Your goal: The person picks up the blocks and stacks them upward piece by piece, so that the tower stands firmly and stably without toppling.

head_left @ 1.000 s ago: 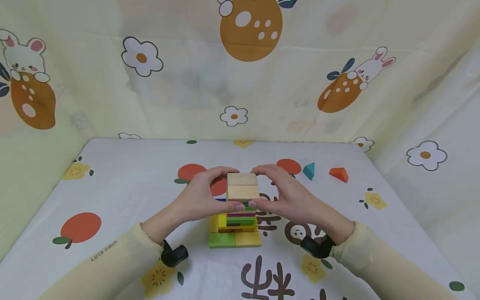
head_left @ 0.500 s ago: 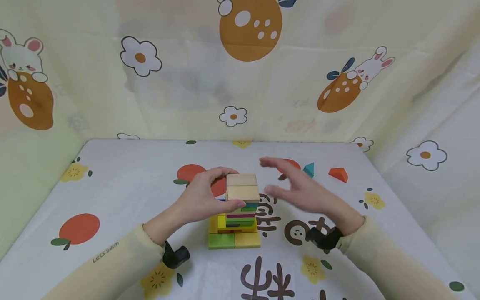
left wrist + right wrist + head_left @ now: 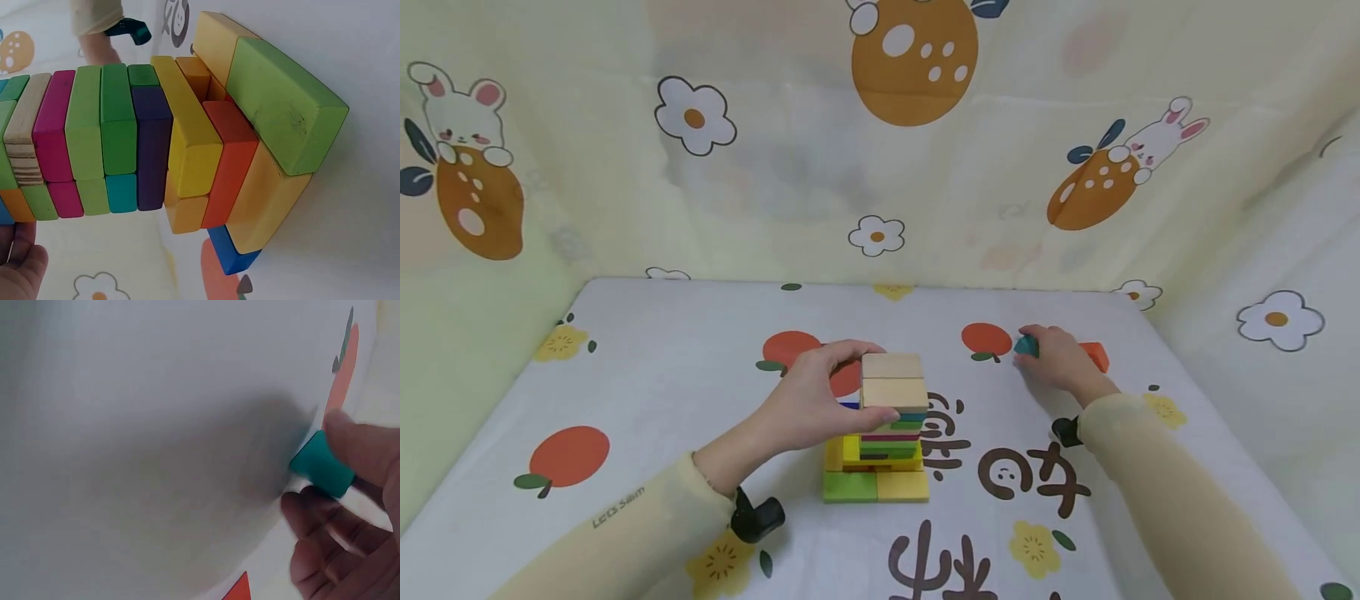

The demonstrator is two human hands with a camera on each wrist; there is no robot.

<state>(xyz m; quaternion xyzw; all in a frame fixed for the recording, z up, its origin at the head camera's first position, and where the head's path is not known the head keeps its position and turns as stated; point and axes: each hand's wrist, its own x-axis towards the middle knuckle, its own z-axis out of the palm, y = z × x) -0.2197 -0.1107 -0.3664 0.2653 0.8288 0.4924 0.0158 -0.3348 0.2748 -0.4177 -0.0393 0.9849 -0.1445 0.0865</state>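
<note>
A tower of coloured wooden blocks (image 3: 893, 392) stands mid-table, topped by two pale blocks side by side. My left hand (image 3: 805, 404) holds it near the top, thumb across the front and fingers at the back. In the left wrist view, layers of the stacked blocks (image 3: 119, 140) run sideways through the picture, with the wider base at right; fingertips (image 3: 28, 265) show by the upper end. Over at the right, my right hand (image 3: 1060, 362) pinches a teal triangular block (image 3: 323, 465) between thumb and fingers, close over the tabletop.
An orange-red triangular block (image 3: 1097, 357) lies just beyond the right hand, partly hidden by it. The white tablecloth (image 3: 670, 367) carries printed fruit, flowers and lettering. A patterned curtain (image 3: 775, 200) encloses the table's back and sides.
My right hand has let go of the tower top, moved right and taken hold of the teal triangular block. The left hand stays at the tower.
</note>
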